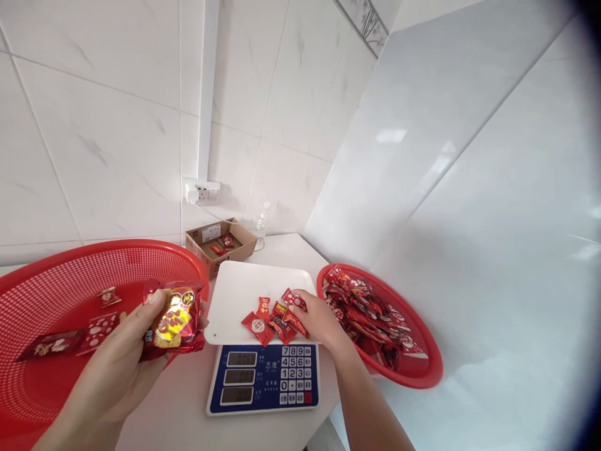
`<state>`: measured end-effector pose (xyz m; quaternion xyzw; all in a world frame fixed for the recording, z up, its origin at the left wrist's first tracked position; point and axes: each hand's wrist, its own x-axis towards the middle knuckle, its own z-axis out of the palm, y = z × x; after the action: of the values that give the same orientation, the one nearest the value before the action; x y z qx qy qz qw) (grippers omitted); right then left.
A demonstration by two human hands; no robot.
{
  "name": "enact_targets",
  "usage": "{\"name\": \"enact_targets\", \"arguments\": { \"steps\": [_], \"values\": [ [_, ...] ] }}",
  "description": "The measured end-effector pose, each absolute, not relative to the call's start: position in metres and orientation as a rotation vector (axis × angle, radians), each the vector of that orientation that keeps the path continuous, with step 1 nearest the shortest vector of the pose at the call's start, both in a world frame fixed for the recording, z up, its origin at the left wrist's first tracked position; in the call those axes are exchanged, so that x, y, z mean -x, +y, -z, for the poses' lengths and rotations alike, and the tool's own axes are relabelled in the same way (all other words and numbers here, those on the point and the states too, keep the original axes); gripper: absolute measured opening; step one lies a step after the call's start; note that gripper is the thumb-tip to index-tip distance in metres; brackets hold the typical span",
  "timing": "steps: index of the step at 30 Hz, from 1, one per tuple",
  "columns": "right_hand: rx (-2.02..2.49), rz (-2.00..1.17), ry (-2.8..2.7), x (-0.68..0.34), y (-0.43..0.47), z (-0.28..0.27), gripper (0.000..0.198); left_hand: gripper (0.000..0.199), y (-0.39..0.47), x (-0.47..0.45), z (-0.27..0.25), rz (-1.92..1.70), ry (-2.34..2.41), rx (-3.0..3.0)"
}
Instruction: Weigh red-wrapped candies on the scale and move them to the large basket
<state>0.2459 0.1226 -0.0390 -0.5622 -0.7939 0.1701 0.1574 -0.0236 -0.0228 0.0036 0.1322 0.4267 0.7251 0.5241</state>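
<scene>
My left hand (123,357), over the big red basket (154,254) on the left, is closed on a shiny red snack packet (176,318) with gold and yellow print. Part of what it holds is hidden behind the fingers. Several red wrapped candies (263,329) lie on the white pan (235,297) of a digital weighing scale (263,379). At the pan's right side, my right hand (315,316) has its fingers closed around a red candy with white dots (293,298), low over the other candies.
To the right, a smaller red basket (429,369) is heaped with red packets (370,313). A few packets (96,332) lie in the left basket. Behind the scale are a cardboard box (241,250), a clear bottle (261,220) and a wall socket (203,193).
</scene>
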Motion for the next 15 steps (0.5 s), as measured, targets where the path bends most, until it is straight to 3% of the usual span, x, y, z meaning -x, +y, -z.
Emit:
{"name": "enact_targets", "arguments": {
  "steps": [15],
  "values": [
    [1.357,-0.401,-1.911,-0.255,0.138,0.054,0.039,0.049,-0.019,0.024,0.002,-1.809,0.995,-0.285]
  ]
}}
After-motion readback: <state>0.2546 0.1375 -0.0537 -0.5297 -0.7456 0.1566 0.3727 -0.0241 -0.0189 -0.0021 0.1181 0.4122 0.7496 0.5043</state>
